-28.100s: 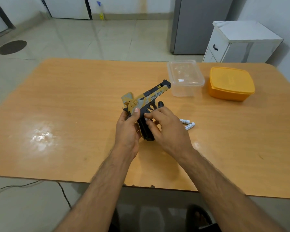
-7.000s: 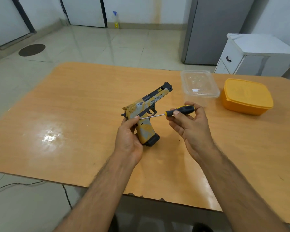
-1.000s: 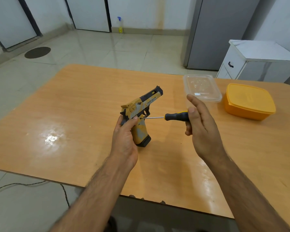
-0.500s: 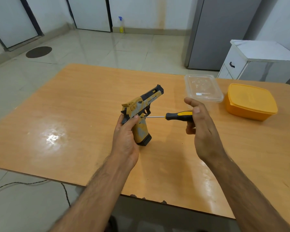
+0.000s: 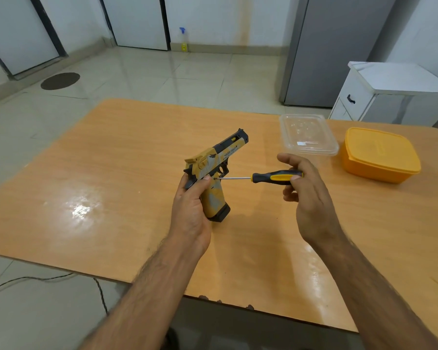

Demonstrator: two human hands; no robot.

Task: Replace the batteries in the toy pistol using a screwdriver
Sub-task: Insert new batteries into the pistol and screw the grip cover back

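Observation:
The yellow, grey and black toy pistol (image 5: pixel 219 162) stands upright on its grip base over the middle of the table, barrel pointing up and to the right. My left hand (image 5: pixel 190 210) is wrapped around its grip from the left. A screwdriver (image 5: pixel 268 177) with a black and yellow handle lies level, its thin shaft tip touching the pistol's side just above the grip. My right hand (image 5: pixel 306 195) pinches the handle's far end between thumb and fingers. No batteries are visible on the table.
The orange-brown wooden table (image 5: pixel 111 173) fills the view. A clear plastic container (image 5: pixel 307 135) and an orange lidded box (image 5: pixel 379 155) sit at the back right. A white cabinet (image 5: pixel 390 94) and a grey fridge (image 5: pixel 331 46) stand beyond.
Over the last second my right hand's fingers have closed and shifted on the screwdriver handle while its tip stays at the same spot on the pistol. My left hand's hold is unchanged.

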